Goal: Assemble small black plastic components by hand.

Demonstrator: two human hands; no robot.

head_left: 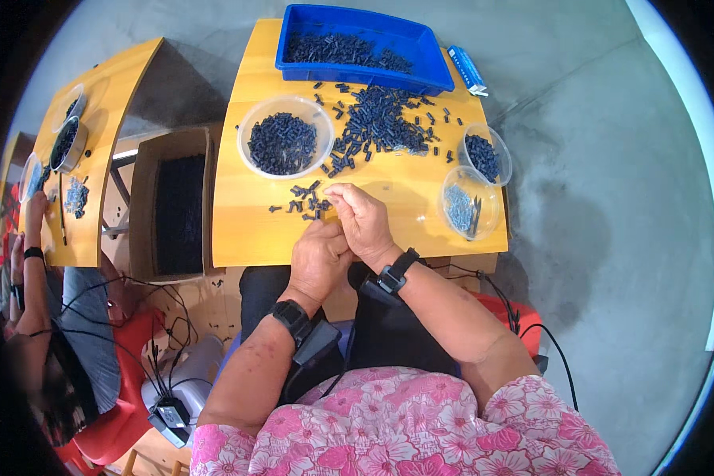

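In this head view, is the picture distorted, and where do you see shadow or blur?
Head view: fisheye bends the yellow table edges; black vignette rings the frame; soft, even light, a dim shadow on the grey floor right of the table; the small dark parts stay fairly sharp; the rim softens.

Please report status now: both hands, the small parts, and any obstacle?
Left hand and right hand together, pinching small dark parts; grip unclear. Clear bowl beside them. Nothing blocking.
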